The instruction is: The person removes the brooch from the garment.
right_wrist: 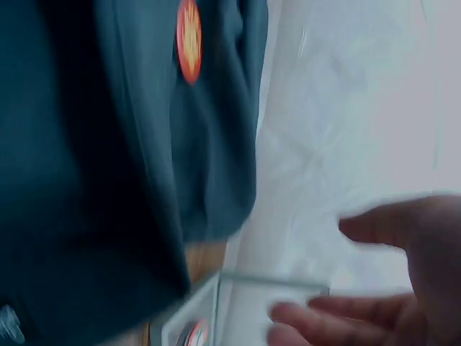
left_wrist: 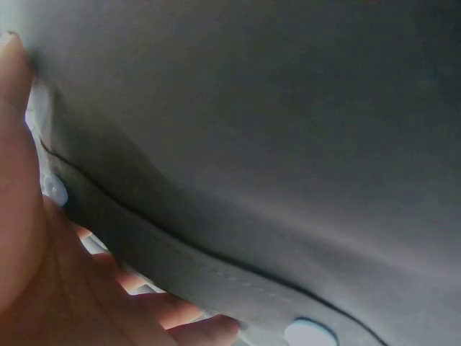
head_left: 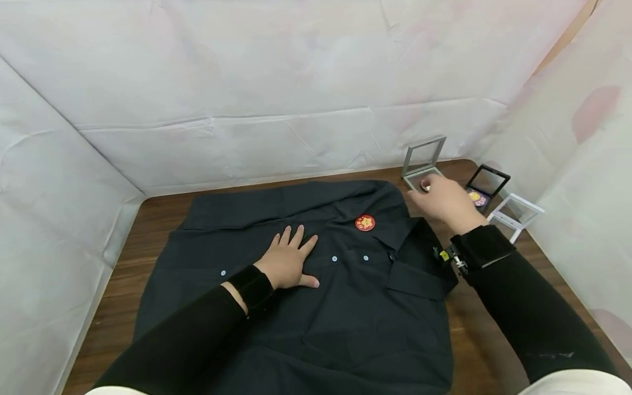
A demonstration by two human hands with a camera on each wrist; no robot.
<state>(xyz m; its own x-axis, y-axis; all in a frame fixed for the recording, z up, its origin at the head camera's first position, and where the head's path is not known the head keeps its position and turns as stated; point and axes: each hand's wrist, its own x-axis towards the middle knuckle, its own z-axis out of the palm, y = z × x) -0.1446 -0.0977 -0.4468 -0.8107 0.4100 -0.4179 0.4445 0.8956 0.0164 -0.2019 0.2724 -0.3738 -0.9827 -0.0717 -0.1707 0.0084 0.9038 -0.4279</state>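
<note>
Well, left hand [head_left: 286, 264] spread flat on shirt [head_left: 355, 334]; right hand [head_left: 448, 202] loose, thumb and fingers apart, by grey frame [head_left: 407, 161] near far edge, pin [right_wrist: 196, 334] inside; badge [head_left: 365, 223] on shirt, far right; black frame [head_left: 489, 169], white frame [head_left: 529, 203] along right edge; table [head_left: 116, 291] strips flank shirt left and right

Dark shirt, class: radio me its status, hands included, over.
Left hand spread on dark shirt. Right hand by grey frame, gripping nothing. Red badge on shirt, nothing covering it.
</note>
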